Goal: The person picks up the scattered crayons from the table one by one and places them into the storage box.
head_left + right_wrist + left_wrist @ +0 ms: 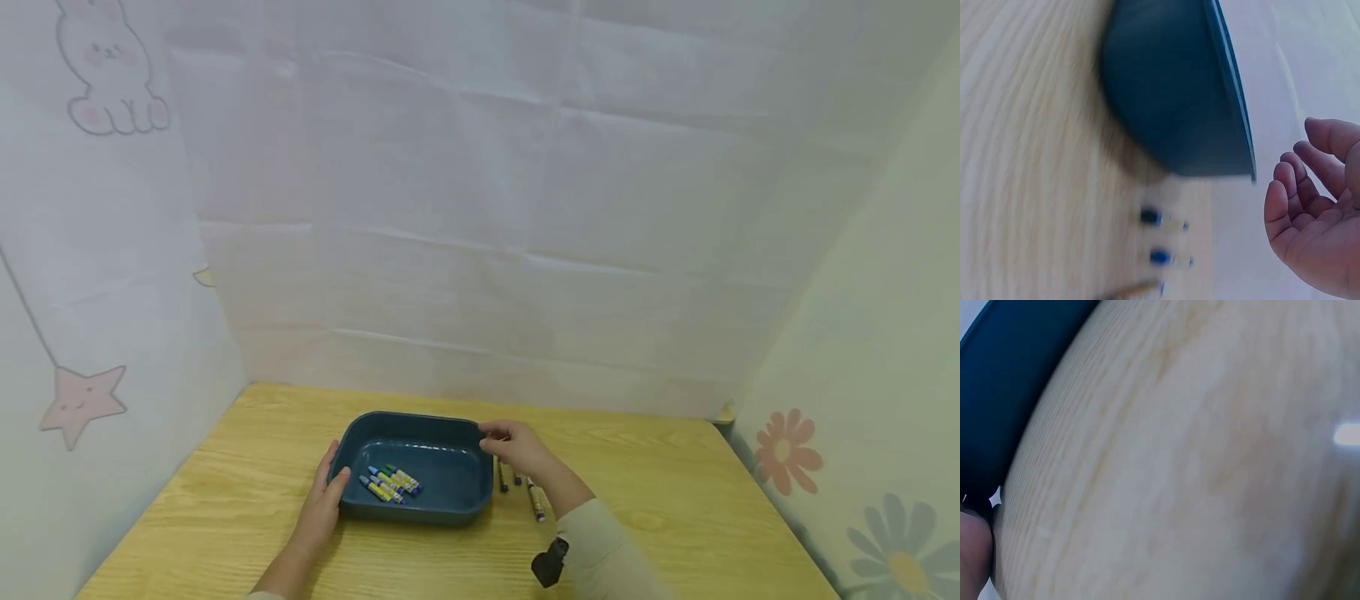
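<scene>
A dark blue tray (450,500) sits on the wooden table (660,500) with several crayons (390,483) lying inside. My left hand (333,468) holds the tray's left wall, thumb over the rim and fingers outside; the left wrist view shows only one fingertip (972,550) by the tray (997,394). My right hand (491,437) hovers at the tray's far right corner. In the right wrist view the right hand (1310,181) is empty, with loosely curled fingers beside the tray (1172,94). A few more crayons (536,500) lie on the table right of the tray, blurred in the right wrist view (1163,219).
White cloth walls with a rabbit (112,75) and a star (78,400) close off the back and left; a flowered wall (787,450) stands at the right. A black wrist camera (550,562) shows on my right sleeve.
</scene>
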Action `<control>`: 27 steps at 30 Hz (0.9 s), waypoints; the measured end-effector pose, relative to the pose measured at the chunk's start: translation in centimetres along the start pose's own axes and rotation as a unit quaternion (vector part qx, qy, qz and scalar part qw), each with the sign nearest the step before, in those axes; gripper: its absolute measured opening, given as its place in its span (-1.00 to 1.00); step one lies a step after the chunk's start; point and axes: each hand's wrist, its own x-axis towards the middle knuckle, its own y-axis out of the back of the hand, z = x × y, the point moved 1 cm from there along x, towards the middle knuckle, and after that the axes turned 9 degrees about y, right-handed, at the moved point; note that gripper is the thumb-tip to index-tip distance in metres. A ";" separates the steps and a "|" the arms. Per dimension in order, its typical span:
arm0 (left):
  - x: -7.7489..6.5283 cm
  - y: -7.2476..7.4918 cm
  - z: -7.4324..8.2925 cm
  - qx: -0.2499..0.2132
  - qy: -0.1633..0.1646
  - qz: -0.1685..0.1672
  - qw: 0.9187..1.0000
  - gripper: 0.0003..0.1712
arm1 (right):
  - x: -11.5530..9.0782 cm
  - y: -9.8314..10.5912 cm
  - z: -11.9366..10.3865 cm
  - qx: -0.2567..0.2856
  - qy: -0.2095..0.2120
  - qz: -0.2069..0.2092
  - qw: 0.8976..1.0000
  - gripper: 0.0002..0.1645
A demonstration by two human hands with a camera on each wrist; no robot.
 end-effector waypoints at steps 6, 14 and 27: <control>-0.1 0.1 0.1 0.006 0.001 0.002 1.000 -0.22 | -2.2 1.9 2.6 0.010 -0.022 0.030 0.999 -0.52; -0.1 0.1 0.0 0.005 0.003 -0.001 1.000 -0.21 | -4.6 2.2 5.7 0.009 -0.057 0.054 0.997 -0.51; -0.3 0.4 -0.1 0.003 0.016 0.001 1.000 -0.21 | -6.2 0.8 7.4 -0.068 -0.099 0.098 0.988 -0.47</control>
